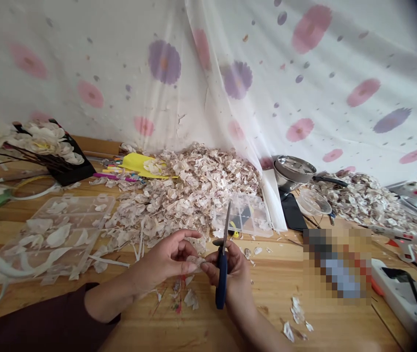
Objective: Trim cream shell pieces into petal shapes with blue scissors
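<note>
Dark blue-handled scissors [221, 281] rest in my right hand [238, 278], blades pointing up and away. That hand's thumb and fingertip also meet a small pale, papery petal-like piece [195, 260]. My left hand [168, 258] pinches the same piece between thumb and finger, its other fingers loosely curled. Both hands are close together above the wooden table. Below them lie small pale scraps [191, 299] and a few pinkish-red bits. A big heap of dry, whitish petal-like flakes [201, 186] rises just beyond my hands.
On the left stands a clear compartment box [102, 205] with loose petals on it, near white artificial-looking flowers [47, 142]. A smaller clear box [260, 220] sits ahead. To the right are a metal pan [292, 168], a glue gun [401, 239] and a power strip [392, 288].
</note>
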A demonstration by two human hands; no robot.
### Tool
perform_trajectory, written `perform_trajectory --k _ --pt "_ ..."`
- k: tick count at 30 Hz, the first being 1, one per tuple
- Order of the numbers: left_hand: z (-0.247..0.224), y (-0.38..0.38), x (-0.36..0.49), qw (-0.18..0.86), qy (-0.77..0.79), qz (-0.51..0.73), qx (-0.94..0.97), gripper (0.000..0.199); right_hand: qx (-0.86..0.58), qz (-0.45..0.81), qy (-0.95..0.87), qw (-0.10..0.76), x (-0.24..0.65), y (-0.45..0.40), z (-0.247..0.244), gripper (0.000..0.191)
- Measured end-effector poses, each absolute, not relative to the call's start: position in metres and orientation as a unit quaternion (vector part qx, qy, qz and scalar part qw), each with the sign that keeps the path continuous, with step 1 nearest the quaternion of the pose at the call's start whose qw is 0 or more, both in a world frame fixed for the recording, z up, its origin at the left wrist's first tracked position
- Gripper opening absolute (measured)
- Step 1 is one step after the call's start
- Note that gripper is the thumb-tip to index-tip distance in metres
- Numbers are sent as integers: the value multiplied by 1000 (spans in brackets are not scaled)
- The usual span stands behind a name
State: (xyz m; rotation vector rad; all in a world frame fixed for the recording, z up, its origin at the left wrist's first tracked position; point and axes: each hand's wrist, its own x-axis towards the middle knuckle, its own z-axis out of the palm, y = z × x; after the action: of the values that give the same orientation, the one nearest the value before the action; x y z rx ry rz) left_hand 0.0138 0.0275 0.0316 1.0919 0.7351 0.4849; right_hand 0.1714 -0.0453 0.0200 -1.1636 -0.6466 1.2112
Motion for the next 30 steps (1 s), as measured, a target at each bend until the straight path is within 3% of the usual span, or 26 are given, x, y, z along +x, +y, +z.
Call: perform_trajectory --k 13,19,30 --pt "23 23 16 793 339 241 444 58 -485 505 -263 664 171 -46 22 51" --pt "25 18 21 782 342 310 419 50 -488 517 -276 647 170 -46 15 51" --pt "26 14 24 772 369 356 374 54 -486 535 -303 622 163 -48 16 49"
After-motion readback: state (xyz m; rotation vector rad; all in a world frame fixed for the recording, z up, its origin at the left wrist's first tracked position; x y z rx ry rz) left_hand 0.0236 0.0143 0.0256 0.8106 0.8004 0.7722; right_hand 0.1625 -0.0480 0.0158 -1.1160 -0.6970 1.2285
